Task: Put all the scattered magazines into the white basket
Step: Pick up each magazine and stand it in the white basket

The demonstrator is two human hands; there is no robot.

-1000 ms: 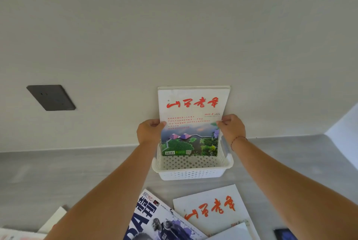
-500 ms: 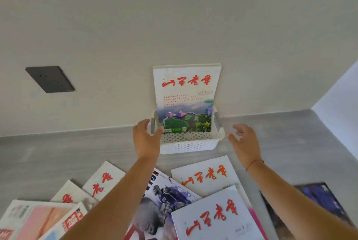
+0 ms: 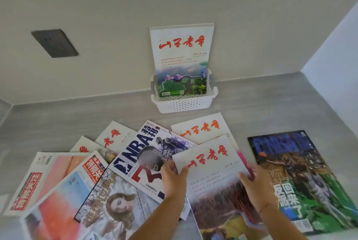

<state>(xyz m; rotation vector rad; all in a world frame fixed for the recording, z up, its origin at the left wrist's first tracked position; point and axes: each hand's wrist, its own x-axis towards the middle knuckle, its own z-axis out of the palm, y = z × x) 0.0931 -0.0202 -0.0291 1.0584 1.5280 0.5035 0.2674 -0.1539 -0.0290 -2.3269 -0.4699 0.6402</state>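
One magazine (image 3: 182,55) stands upright in the white basket (image 3: 184,104) at 12 o'clock, leaning on the wall; can't tell if anything sits behind it. Many more lie fanned over the tabletop (image 3: 271,104), from 3 to 8 o'clock. The left hand (image 3: 173,179) pinches the left edge of the top white magazine (image 3: 213,174) at 5 o'clock. The right hand (image 3: 253,187) curls on its right edge. It is probably light, floppy and glossy-slick, so hold both side edges to stop it sagging.

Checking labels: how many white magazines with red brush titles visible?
5: basket magazine, upright in white basket; held magazine, pinched by left hand and right hand; rear magazine behind it; two part-covered magazines left of NBA magazine. Others may hide under the pile.
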